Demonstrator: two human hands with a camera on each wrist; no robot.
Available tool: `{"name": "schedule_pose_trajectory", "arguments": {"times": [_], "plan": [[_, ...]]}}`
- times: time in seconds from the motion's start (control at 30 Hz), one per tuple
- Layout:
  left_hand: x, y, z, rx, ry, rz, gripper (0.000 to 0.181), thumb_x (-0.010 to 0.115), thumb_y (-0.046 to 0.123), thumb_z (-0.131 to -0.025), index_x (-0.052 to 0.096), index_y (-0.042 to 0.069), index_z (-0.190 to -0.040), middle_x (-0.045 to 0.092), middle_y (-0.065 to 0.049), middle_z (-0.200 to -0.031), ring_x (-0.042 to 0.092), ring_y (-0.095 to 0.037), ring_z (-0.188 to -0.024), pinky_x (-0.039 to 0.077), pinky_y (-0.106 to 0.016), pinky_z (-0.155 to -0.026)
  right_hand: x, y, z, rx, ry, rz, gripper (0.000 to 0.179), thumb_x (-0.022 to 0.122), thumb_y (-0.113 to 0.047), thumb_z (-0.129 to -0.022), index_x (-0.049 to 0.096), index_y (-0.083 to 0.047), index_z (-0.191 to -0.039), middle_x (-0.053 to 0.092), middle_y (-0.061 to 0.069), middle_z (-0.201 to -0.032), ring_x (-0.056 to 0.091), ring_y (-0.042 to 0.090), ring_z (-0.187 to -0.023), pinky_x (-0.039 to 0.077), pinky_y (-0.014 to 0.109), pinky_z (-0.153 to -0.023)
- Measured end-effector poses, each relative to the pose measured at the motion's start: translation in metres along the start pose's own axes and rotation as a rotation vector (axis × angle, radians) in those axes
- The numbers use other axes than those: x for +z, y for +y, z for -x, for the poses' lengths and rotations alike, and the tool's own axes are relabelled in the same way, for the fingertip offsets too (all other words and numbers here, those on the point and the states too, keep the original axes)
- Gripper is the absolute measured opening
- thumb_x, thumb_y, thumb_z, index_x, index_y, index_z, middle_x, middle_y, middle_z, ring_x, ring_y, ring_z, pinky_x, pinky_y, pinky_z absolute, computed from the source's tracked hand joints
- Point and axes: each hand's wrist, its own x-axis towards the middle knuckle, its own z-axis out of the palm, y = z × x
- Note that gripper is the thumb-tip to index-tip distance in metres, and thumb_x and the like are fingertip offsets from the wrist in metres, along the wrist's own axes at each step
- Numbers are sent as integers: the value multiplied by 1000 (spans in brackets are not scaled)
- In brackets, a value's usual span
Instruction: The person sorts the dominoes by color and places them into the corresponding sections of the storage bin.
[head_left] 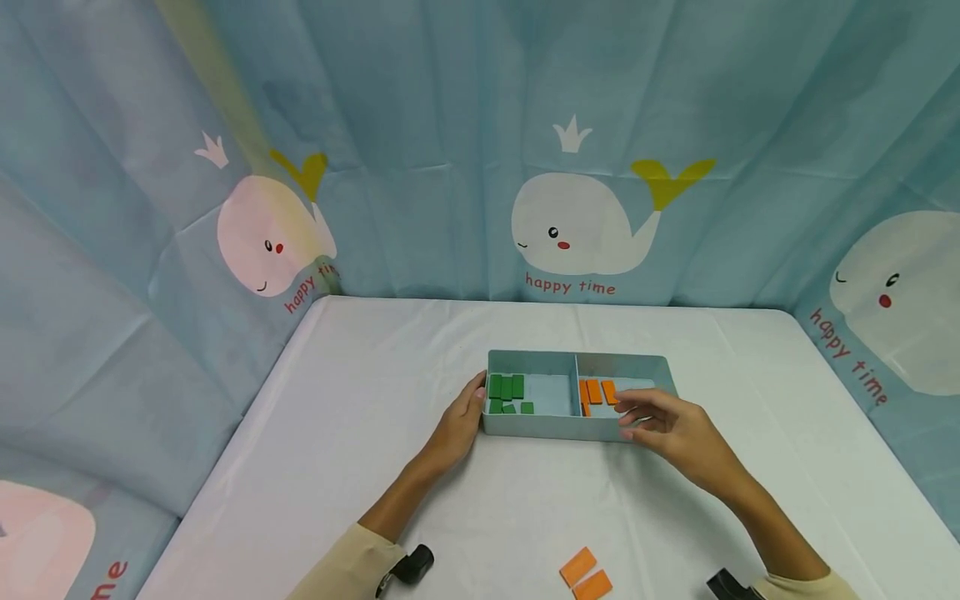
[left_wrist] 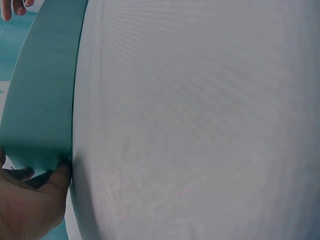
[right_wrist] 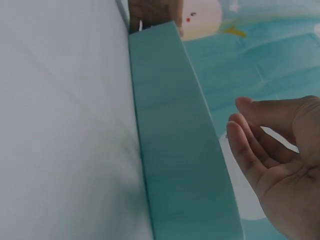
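A shallow blue-green box (head_left: 531,427) with one divider stands on the table. Several green tiles (head_left: 506,387) lie at the left of its left compartment. Several orange tiles (head_left: 594,392) are in the right compartment, along the divider. My left hand (head_left: 454,427) grips the box's left end, thumb against the wall in the left wrist view. Above the right compartment's front wall hovers my right hand (head_left: 678,435), fingers loosely bent. In the right wrist view nothing shows between its thumb and fingers (right_wrist: 242,142). Part of the right compartment is hidden behind that hand.
Two loose orange tiles (head_left: 578,567) lie close together on the white tablecloth (head_left: 315,467), near the front edge of the head view. A blue curtain (head_left: 435,225) with whale prints hangs behind the table and along its sides.
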Motion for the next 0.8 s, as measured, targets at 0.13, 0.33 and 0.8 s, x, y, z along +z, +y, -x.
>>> {"name": "schedule_pose_trajectory", "arguments": {"times": [0.13,0.33,0.8], "plan": [[-1,2,0,-2,-5,8,58,27,35,-119,23,6,-169,27,-12,-175,19,-33,-163,17,-56,-132,3,2,6,-6,-13,-3,41,78,-2,-95,68,-10,-135,70,22,-123,72,16,-103,62,24,-87],[0,3,0,-7,-3,1,58,27,34,-119,23,6,-169,27,-12,-175,19,-32,-163,18,-56,-132,9,3,15,17,-30,-21,42,80,-3,-94,67,-2,-134,71,24,-123,72,16,-101,62,24,-84],[0,2,1,-18,-6,2,58,27,35,-119,23,7,-170,27,-10,-175,19,-31,-163,18,-55,-132,22,3,36,66,-97,-89,44,80,-7,-95,65,2,-136,70,24,-125,73,20,-102,63,28,-84]]}}
